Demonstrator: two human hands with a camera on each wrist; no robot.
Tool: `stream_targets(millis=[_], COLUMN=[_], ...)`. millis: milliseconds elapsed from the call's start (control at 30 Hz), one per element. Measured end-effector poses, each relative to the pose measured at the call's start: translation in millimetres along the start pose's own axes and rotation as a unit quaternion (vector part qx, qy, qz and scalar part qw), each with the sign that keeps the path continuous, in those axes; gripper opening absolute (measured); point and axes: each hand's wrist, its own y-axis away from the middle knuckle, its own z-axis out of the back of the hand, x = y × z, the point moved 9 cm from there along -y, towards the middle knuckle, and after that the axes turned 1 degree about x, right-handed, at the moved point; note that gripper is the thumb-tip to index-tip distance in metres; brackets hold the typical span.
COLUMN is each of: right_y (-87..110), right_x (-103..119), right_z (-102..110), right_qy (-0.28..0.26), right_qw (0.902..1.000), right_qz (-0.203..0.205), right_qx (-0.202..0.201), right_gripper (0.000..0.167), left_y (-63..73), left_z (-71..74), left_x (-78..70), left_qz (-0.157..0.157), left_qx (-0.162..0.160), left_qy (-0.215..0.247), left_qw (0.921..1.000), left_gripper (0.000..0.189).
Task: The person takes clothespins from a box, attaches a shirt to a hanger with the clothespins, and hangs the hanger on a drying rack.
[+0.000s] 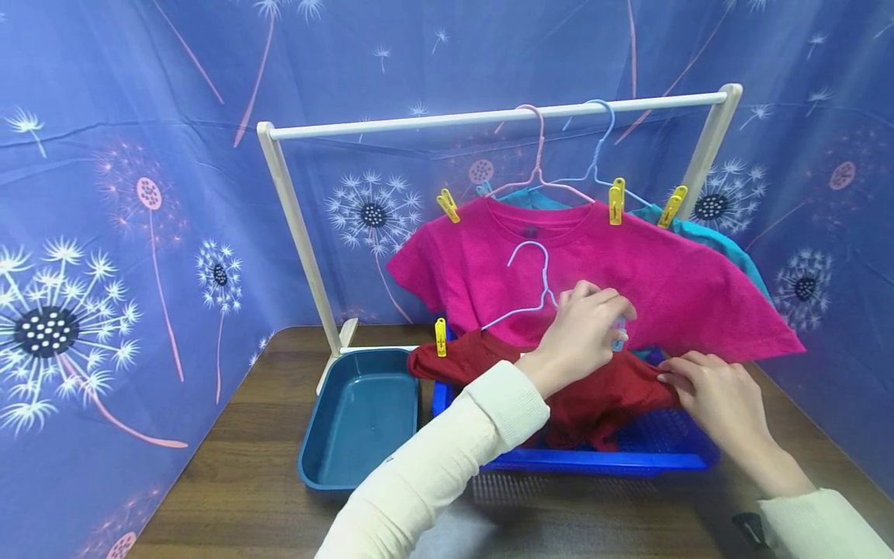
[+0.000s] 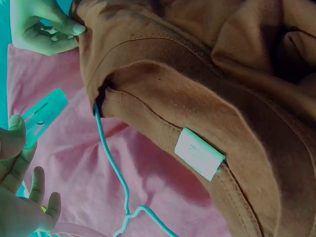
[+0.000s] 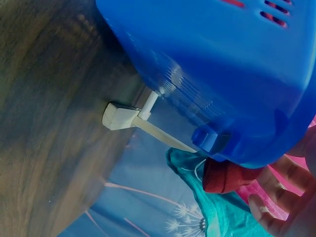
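A dark red T-shirt [image 1: 587, 404] lies over the blue basket with a light blue hanger [image 1: 545, 279] in its neck. One yellow clothespin [image 1: 441, 337] grips its left shoulder. My left hand [image 1: 583, 330] is above the shirt, pinching a light blue clothespin [image 1: 618, 334] between thumb and finger; the left wrist view shows this clothespin [image 2: 47, 117] apart from the cloth. At the shirt's right side, my right hand [image 1: 722, 392] pinches the fabric near the shoulder or sleeve. In the right wrist view a bit of red cloth [image 3: 227, 176] shows by its fingers.
A magenta T-shirt [image 1: 559, 272] hangs on a pink hanger [image 1: 539, 147] from the white rack [image 1: 419, 123], with yellow clothespins on it. Behind it hangs a teal shirt [image 1: 726, 244]. The blue basket [image 1: 601, 460] stands below, and a dark teal tray [image 1: 359, 487] sits left of it.
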Motion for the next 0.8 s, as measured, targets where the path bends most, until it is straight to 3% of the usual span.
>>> stream_targets(millis=[367, 800], right_y=[1.0, 0.0], right_x=[2, 4], right_z=[0, 1], right_qy=[0.007, 0.012], right_qw=[0.9998, 0.9994], right_qz=[0.015, 0.028], right_qx=[-0.009, -0.016], right_gripper=[0.018, 0.014], left_y=[-11.8, -19.0], left_z=[-22.1, -34.3], left_x=[-5.8, -15.0], left_qz=[0.001, -0.010], left_qx=[0.041, 0.047], left_qy=[-0.020, -0.057], left_qw=[0.9989, 0.9972], left_gripper=[0.032, 0.036])
